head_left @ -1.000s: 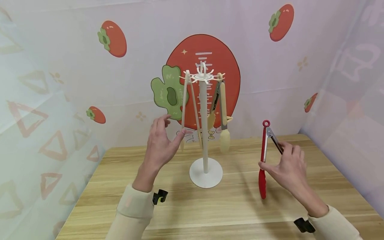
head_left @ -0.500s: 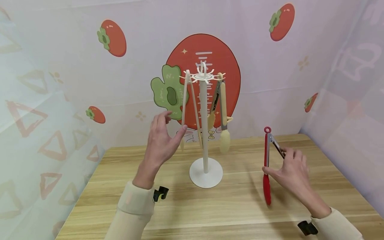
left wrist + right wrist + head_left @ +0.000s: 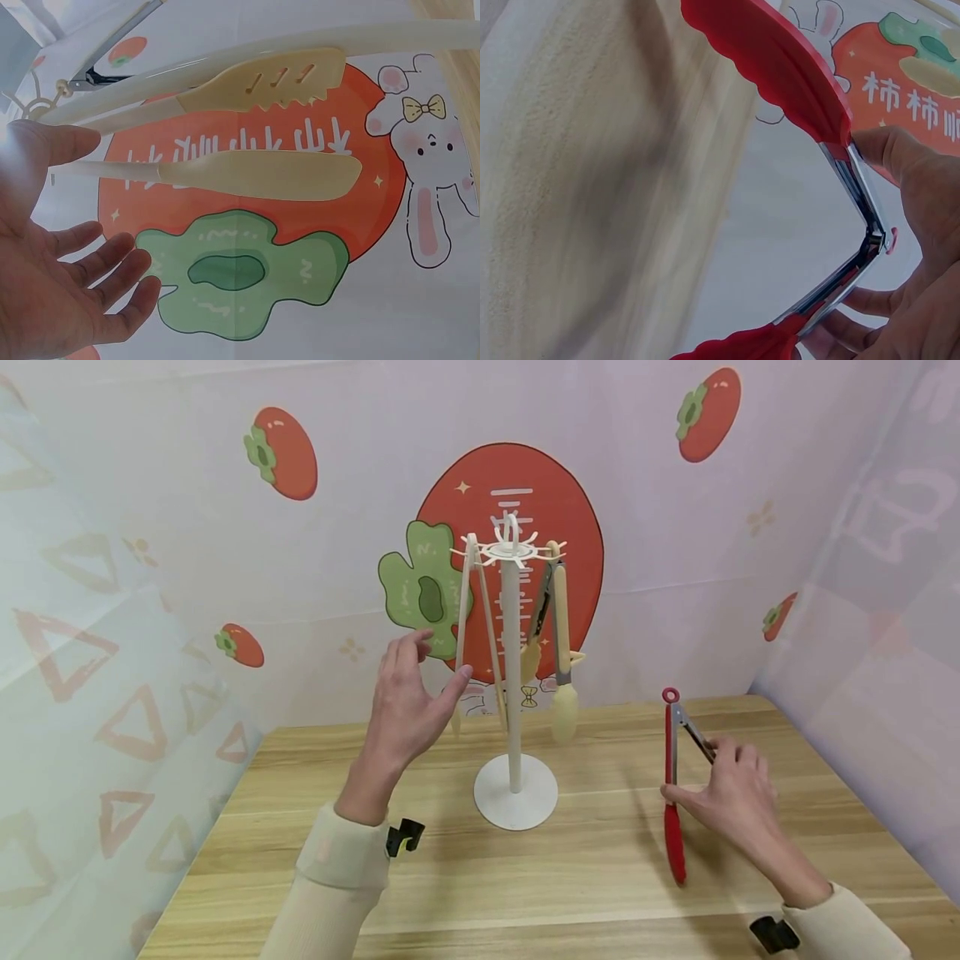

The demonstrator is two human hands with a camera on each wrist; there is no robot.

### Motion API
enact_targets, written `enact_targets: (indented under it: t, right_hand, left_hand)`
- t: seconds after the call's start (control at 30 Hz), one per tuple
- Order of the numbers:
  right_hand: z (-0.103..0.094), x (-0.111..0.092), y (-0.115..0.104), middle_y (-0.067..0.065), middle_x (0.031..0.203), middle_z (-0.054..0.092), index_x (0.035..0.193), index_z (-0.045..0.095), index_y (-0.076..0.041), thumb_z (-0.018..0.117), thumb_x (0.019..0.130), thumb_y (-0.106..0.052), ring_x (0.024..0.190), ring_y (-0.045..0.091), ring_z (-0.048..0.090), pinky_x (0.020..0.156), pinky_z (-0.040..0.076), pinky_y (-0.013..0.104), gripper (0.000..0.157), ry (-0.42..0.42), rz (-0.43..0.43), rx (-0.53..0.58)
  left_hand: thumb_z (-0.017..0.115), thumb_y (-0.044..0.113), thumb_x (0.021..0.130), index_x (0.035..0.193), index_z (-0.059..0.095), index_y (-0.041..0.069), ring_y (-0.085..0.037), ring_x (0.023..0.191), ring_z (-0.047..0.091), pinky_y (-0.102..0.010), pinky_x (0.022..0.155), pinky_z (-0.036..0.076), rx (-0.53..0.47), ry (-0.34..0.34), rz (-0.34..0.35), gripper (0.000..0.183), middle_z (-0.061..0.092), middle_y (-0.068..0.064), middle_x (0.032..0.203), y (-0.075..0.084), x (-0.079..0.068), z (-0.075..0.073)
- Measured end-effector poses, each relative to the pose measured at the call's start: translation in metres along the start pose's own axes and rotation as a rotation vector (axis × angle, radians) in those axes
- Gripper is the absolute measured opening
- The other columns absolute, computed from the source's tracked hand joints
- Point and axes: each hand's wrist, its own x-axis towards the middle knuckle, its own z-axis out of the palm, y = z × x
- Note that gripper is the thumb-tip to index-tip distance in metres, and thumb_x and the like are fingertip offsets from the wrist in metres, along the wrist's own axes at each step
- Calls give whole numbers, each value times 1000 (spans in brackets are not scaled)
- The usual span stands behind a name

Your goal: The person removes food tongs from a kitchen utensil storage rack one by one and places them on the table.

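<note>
My right hand (image 3: 738,793) holds red tongs (image 3: 675,847) with metal arms, thumb on one arm and fingers on the other. The arms stand spread, the hinge and red ring uppermost; both red heads (image 3: 780,71) show in the right wrist view. My left hand (image 3: 401,706) is beside a white utensil stand (image 3: 513,677), fingers loosely bent with nothing in them. Closest to it hang cream tongs (image 3: 262,176) with one smooth head and one slotted, toothed head; the thumb overlaps their handle in the left wrist view. Other cream tongs (image 3: 564,710) hang on the stand's right side.
The stand's round base (image 3: 495,810) sits on a wooden table (image 3: 600,877). A cloth backdrop (image 3: 360,568) with printed persimmons rises behind the table, with more cloth at both sides. A ring of hooks (image 3: 517,552) tops the stand.
My right hand and the red tongs have moved down and slightly right. The left hand has risen a little beside the hanging tongs, which stay where they were.
</note>
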Motion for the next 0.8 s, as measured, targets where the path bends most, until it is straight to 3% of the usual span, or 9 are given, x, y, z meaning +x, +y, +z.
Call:
enact_targets:
  t: [0.53, 0.8]
  right_hand:
    - [3, 3, 20, 34, 102, 41, 130, 40, 16, 89, 72, -44, 96, 54, 38, 68, 37, 59, 97, -91, 27, -16]
    - [3, 4, 24, 34, 103, 41, 127, 40, 15, 86, 74, -45, 100, 56, 38, 67, 39, 60, 93, -147, 46, -12]
  left_hand:
    - [73, 34, 93, 142, 45, 2, -30, 118, 50, -47, 95, 44, -6, -9, -6, 65, 52, -16, 128, 2, 4, 1]
    - [73, 34, 93, 142, 45, 2, -31, 117, 50, -48, 95, 44, -12, -6, -7, 65, 52, -15, 126, 3, 6, 3]
